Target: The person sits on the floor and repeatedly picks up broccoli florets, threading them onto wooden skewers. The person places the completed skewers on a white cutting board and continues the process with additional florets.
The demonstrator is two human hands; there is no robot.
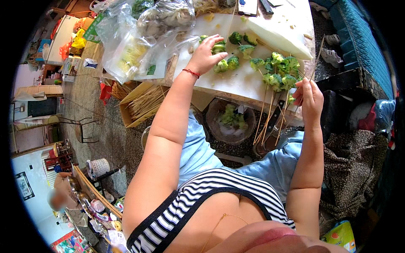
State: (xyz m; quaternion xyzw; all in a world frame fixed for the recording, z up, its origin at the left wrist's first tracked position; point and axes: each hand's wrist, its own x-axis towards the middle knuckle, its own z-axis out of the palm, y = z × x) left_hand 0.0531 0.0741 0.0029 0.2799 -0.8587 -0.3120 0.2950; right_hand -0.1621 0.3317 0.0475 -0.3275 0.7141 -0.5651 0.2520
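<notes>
My left hand, with a red cord at the wrist, curls its thumb and fingers around a green broccoli floret at the white worktop. More loose florets lie beside its fingertips. At the worktop's right front edge, my right hand pinches a thin bamboo skewer that slants upward; its lower end is partly hidden by the fingers. Close to that hand, a cluster of broccoli on skewers rests on the worktop, with several bare skewer ends sticking out over the front edge.
Clear plastic bags crowd the worktop's left side. A cardboard box of skewers stands below, and a bowl with green scraps sits between the knees. A black-handled knife is under the skewer ends. A phone lies at the back.
</notes>
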